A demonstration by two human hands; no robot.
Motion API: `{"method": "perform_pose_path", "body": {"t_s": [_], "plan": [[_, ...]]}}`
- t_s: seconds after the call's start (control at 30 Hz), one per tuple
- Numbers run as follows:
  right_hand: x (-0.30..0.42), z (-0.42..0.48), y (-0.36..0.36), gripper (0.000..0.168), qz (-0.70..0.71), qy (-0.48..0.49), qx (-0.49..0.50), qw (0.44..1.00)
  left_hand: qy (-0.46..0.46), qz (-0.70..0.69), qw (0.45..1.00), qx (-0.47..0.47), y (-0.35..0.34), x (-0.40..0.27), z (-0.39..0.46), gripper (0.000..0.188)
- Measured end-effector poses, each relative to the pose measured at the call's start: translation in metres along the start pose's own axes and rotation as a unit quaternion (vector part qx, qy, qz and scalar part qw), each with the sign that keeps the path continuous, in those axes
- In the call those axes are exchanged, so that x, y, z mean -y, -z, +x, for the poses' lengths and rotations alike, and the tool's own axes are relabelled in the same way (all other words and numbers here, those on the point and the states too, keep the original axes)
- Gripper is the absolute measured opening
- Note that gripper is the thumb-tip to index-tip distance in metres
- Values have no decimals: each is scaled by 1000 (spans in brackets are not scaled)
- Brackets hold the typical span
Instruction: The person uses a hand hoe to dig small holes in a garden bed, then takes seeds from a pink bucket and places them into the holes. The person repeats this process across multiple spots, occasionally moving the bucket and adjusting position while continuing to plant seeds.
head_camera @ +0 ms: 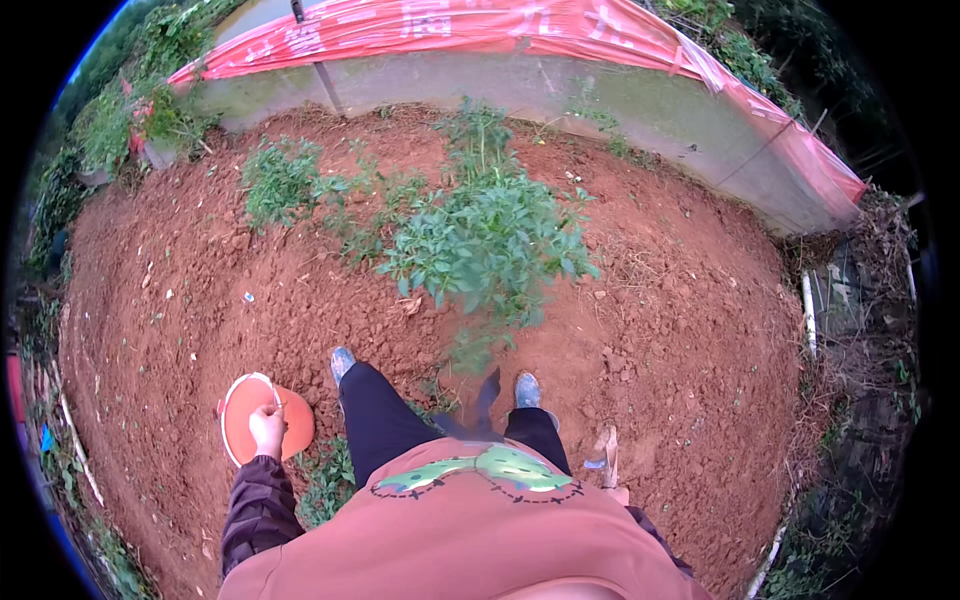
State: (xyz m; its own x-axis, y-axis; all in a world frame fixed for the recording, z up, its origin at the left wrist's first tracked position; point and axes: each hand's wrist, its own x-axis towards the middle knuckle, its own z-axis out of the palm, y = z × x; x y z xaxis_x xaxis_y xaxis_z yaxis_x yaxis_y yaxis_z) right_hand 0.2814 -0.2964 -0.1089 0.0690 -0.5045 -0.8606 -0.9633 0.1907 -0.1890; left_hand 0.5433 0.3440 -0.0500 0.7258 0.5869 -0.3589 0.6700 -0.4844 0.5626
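My left hand [268, 431] grips the handle of an orange plastic bucket [298, 424], which hangs tilted at my left side. The bucket's pale rim faces partly up, and I make out no contents. Low on the right, only a little of my right hand [619, 495] shows beyond the apron front [465, 532]. It closes on a wooden-handled tool [611, 454] with a small metal blade, perhaps a hand hoe. Bushy green plants [487, 240] grow in the reddish soil [675, 360] ahead of my feet.
A smaller leafy plant [281, 180] stands farther left, and more leaves [328, 480] lie beside my left leg. Netting [465, 79] topped by a red banner [480, 30] with writing bounds the plot. White poles [808, 313] edge the right side. My boots [527, 390] stand on loose soil.
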Motion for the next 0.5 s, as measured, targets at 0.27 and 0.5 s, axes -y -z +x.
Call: {"method": "perform_pose_path", "body": {"t_s": [0.27,0.5], "plan": [[19,59,24,13,-99,3,-9,995,273,-22,956,105,-21,153,-23,25],[152,-41,18,16,-165,146,-125,967,445,-563,688,-107,-37,202,40,117]]}}
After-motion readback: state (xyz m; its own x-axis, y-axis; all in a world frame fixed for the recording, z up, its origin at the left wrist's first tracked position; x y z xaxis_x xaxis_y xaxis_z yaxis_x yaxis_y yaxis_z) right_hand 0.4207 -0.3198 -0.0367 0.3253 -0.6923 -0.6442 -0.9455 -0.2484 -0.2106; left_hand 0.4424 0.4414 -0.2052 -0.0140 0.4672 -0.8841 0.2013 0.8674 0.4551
